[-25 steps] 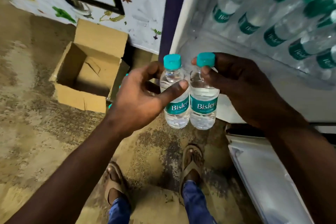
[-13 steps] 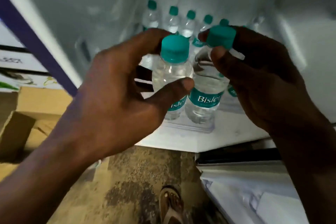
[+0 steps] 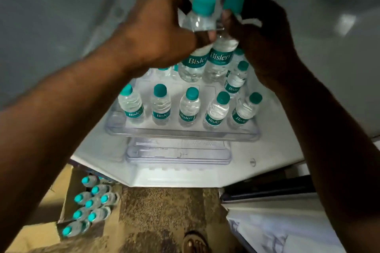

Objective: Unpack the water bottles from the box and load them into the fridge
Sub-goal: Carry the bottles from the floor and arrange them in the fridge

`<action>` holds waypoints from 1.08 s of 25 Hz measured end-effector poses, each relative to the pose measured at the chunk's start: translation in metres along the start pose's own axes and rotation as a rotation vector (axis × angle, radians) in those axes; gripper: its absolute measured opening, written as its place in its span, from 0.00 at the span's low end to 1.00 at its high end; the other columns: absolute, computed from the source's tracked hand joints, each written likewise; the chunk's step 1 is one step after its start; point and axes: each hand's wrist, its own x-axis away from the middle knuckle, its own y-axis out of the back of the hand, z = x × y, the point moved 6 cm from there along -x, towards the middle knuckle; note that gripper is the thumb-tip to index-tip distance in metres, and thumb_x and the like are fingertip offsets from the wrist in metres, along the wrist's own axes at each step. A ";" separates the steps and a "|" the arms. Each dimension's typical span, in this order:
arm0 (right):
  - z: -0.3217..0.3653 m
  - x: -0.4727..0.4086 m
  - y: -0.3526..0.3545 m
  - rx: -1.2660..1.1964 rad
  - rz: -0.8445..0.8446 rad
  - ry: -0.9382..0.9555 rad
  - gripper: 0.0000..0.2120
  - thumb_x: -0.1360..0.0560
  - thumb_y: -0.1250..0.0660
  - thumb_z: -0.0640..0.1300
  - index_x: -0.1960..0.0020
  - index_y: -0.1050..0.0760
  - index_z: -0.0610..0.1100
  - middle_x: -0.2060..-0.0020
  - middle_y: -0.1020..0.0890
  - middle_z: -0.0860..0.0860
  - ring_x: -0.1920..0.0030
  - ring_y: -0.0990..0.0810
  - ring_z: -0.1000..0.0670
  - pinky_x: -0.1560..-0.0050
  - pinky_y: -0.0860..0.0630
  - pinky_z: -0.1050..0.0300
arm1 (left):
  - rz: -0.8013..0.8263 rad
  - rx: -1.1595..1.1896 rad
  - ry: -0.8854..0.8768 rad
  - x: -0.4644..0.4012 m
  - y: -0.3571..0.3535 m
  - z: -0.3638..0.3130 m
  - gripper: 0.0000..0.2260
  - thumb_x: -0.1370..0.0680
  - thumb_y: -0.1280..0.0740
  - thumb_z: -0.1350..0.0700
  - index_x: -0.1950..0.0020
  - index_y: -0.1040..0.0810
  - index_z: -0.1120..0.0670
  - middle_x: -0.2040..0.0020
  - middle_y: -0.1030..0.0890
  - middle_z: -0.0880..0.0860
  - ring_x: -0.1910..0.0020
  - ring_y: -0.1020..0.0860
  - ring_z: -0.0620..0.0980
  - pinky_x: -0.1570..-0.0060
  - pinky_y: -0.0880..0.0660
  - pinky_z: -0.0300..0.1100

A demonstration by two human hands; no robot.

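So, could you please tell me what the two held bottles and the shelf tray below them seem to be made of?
The two held bottles look like thin clear plastic: water shows through, with ribbed walls, glossy teal labels and matte teal caps. The shelf tray seems clear rigid plastic, judging by its see-through, shiny raised front lip; glass can't be ruled out.

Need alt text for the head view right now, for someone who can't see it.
Each hand, left hand and right hand, holds one water bottle above a clear fridge tray. A front row of five bottles stands in the tray. More bottles lie on the floor at lower left.
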 end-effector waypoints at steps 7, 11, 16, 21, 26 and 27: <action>-0.080 -0.004 -0.001 0.337 -0.012 -0.116 0.21 0.23 0.32 0.54 0.34 0.23 0.47 0.39 0.20 0.49 0.41 0.21 0.52 0.39 0.22 0.56 | 0.051 -0.308 0.008 -0.035 -0.054 0.036 0.23 0.30 0.22 0.48 0.38 0.23 0.50 0.41 0.19 0.49 0.45 0.21 0.49 0.45 0.25 0.41; -0.105 -0.003 -0.014 0.429 0.038 -0.145 0.18 0.21 0.31 0.48 0.34 0.24 0.43 0.37 0.20 0.46 0.41 0.21 0.50 0.42 0.25 0.66 | 0.065 -0.354 0.116 -0.052 -0.080 0.067 0.23 0.30 0.21 0.50 0.39 0.22 0.52 0.42 0.18 0.52 0.44 0.21 0.53 0.41 0.23 0.45; -0.131 0.000 -0.023 0.595 0.047 -0.160 0.19 0.22 0.30 0.51 0.34 0.22 0.43 0.40 0.18 0.47 0.40 0.21 0.47 0.35 0.26 0.53 | 0.175 -0.424 0.222 -0.063 -0.111 0.096 0.25 0.29 0.21 0.53 0.35 0.24 0.56 0.38 0.20 0.55 0.39 0.23 0.54 0.37 0.28 0.45; -0.144 0.003 -0.024 0.892 0.124 -0.231 0.19 0.20 0.34 0.54 0.31 0.27 0.49 0.36 0.23 0.48 0.32 0.31 0.45 0.37 0.36 0.52 | 0.240 -0.457 0.255 -0.068 -0.133 0.114 0.25 0.28 0.22 0.52 0.34 0.25 0.56 0.38 0.21 0.56 0.38 0.24 0.55 0.37 0.28 0.45; -0.147 0.003 -0.026 1.051 0.200 -0.247 0.20 0.19 0.34 0.53 0.30 0.29 0.49 0.33 0.30 0.44 0.32 0.32 0.44 0.45 0.42 0.59 | 0.237 -0.458 0.243 -0.080 -0.138 0.112 0.24 0.27 0.23 0.53 0.34 0.26 0.57 0.37 0.22 0.56 0.36 0.26 0.55 0.36 0.30 0.45; -0.147 0.003 -0.026 1.072 0.209 -0.239 0.21 0.20 0.34 0.53 0.29 0.29 0.48 0.33 0.30 0.44 0.32 0.32 0.44 0.43 0.40 0.58 | 0.238 -0.462 0.240 -0.081 -0.139 0.111 0.24 0.27 0.24 0.53 0.33 0.26 0.57 0.37 0.23 0.56 0.36 0.27 0.55 0.35 0.30 0.45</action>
